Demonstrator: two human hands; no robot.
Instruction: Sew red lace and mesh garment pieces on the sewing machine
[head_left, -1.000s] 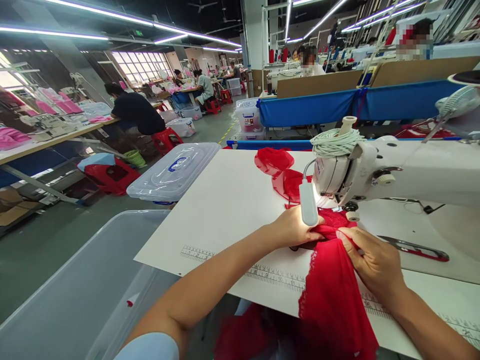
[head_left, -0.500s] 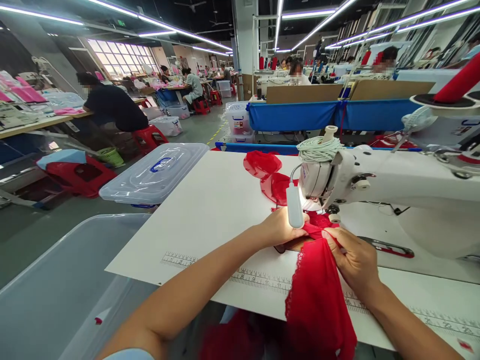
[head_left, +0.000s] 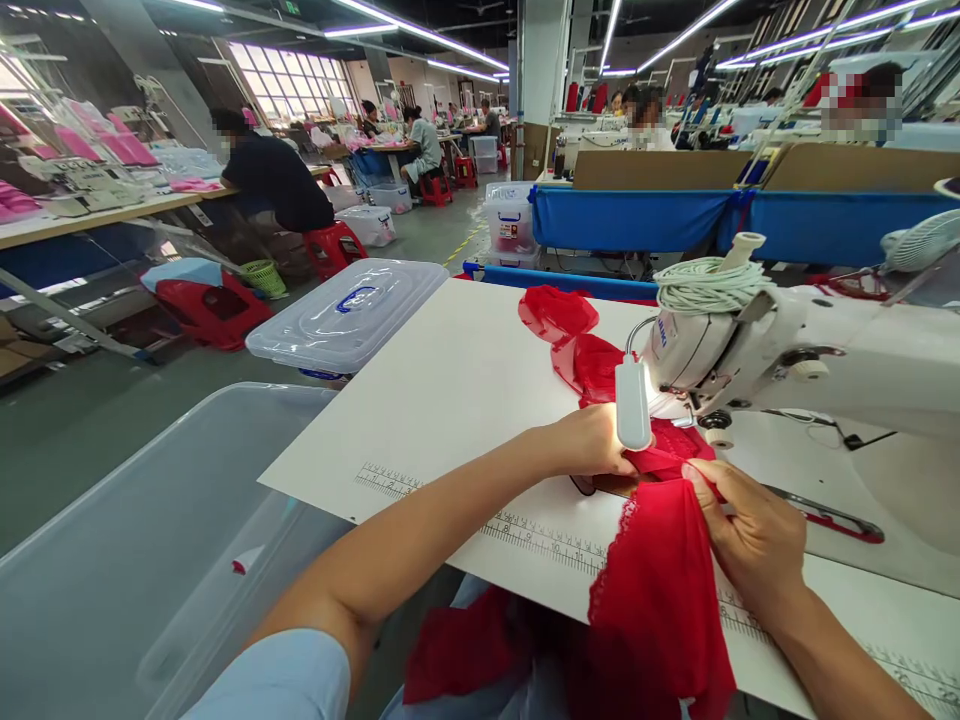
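Observation:
A red lace-edged fabric piece (head_left: 660, 600) runs from under the head of a white sewing machine (head_left: 862, 340) down over the table's front edge. My right hand (head_left: 754, 530) pinches its upper edge between thumb and fingers, just in front of the machine's foot. To the left of the needle area, my left hand (head_left: 592, 440) is closed on the same fabric, its fingertips partly hidden behind a small white lamp (head_left: 633, 405). More red fabric (head_left: 469, 650) lies on my lap. Behind my left hand, red sheer pieces (head_left: 559, 315) rest on the table.
The white table (head_left: 420, 400) has a printed ruler (head_left: 525, 535) along its front. At left stand an open clear plastic bin (head_left: 187, 480) and a lidded clear box (head_left: 349, 305). Coiled pale cord (head_left: 712, 285) sits atop the machine. A person (head_left: 277, 180) sits at another table.
My view has turned slightly left, so the whole scene sits further right. Both hands keep their grip on the red fabric, with little visible movement against the machine.

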